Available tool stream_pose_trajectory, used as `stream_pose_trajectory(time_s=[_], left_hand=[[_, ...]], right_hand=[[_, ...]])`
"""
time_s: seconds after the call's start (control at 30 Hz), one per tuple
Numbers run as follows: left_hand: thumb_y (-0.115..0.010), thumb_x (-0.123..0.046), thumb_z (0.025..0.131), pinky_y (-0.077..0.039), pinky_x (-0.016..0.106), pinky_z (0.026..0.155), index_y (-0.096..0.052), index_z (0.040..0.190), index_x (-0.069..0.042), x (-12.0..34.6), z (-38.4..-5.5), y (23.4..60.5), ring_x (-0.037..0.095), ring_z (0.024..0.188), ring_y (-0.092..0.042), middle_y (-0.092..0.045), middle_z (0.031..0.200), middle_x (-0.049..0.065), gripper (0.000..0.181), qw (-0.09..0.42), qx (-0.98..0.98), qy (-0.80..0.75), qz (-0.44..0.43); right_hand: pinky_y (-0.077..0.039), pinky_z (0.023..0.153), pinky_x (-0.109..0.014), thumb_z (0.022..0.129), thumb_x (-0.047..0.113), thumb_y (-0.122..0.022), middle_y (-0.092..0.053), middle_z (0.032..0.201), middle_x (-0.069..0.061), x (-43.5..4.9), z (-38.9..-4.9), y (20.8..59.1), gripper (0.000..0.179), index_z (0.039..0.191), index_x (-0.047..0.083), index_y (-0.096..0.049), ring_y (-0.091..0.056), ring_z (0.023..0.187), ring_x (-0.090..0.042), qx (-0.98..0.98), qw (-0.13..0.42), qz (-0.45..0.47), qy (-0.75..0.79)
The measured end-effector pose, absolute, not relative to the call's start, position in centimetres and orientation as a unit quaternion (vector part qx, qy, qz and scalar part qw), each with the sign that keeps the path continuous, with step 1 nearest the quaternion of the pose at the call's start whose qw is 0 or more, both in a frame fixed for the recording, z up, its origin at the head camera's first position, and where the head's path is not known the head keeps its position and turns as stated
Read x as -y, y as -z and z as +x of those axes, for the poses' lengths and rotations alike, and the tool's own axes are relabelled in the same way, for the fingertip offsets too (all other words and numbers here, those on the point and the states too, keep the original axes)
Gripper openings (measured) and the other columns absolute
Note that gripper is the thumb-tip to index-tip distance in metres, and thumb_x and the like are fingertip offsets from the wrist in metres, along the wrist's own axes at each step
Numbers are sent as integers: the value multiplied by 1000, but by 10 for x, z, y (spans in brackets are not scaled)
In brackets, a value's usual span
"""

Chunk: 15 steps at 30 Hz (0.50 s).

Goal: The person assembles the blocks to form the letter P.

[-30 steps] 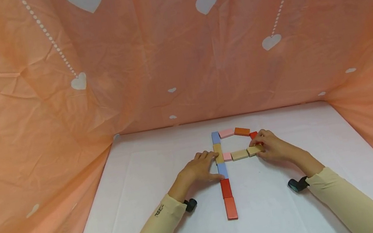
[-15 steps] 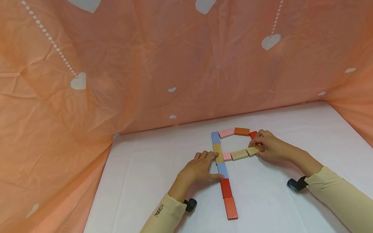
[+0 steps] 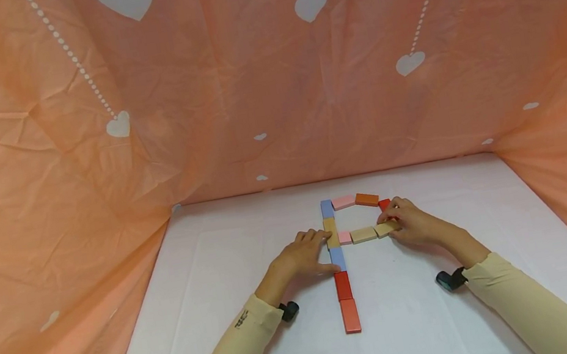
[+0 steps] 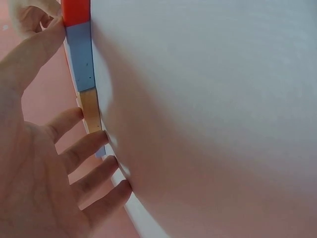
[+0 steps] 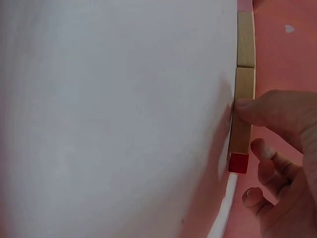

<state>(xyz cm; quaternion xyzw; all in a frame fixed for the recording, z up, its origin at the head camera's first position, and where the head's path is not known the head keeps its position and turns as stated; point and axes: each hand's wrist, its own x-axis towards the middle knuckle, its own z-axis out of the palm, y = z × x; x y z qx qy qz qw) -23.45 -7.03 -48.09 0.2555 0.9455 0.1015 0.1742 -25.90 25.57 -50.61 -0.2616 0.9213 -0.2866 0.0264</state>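
Observation:
Flat wooden blocks lie on the white table in the outline of a letter P. My left hand (image 3: 301, 256) rests along the left of the upright column, fingertips at a yellow-tan block (image 3: 332, 241) and thumb at the lower blue block (image 3: 338, 260); its fingers are spread and nearly straight. On the loop's right side, my right hand (image 3: 416, 224) pinches a tan block (image 5: 241, 130), thumb on its near side and other fingers curled beyond it. One end of this block meets another tan block (image 5: 245, 42). A red block (image 5: 238, 163), partly hidden by the hand in the head view, adjoins the other end.
Two red blocks, the upper one (image 3: 343, 286) and the lower one (image 3: 350, 316), form the column's foot. A pink block (image 3: 344, 201) and an orange block (image 3: 367, 199) make the loop's top. An orange curtain (image 3: 268, 80) with white hearts encloses the table (image 3: 225, 229).
The head view shifts very slightly. Both hands and the blocks keep their places.

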Motion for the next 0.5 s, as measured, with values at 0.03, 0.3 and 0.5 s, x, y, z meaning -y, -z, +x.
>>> stream_pose_trajectory(time_s=[0.03, 0.3, 0.5], left_hand=[[-77, -61, 93, -47, 51, 117, -40, 163, -19, 70, -234, 481, 32, 148, -43, -45, 162, 10, 89, 175, -945, -103, 255], [-77, -61, 93, -47, 52, 117, -40, 164, -19, 71, -235, 483, 32, 148, -42, -44, 163, 10, 90, 178, -944, -111, 253], [-78, -60, 93, -47, 52, 116, -38, 164, -20, 73, -236, 485, 32, 146, -43, -46, 161, 10, 90, 178, -943, -127, 252]], right_hand=[[-46, 92, -43, 89, -2, -81, -56, 113, -9, -256, -259, 506, 28, 113, 12, -77, -51, 110, -32, -922, 27, -261, 285], [-48, 94, -47, 89, 0, -82, -58, 114, -9, -256, -258, 507, 34, 120, 13, -74, -51, 110, -31, -923, 32, -252, 290], [-49, 97, -50, 91, 3, -82, -59, 119, -12, -259, -254, 507, 36, 125, 9, -72, -52, 112, -32, -925, 19, -246, 289]])
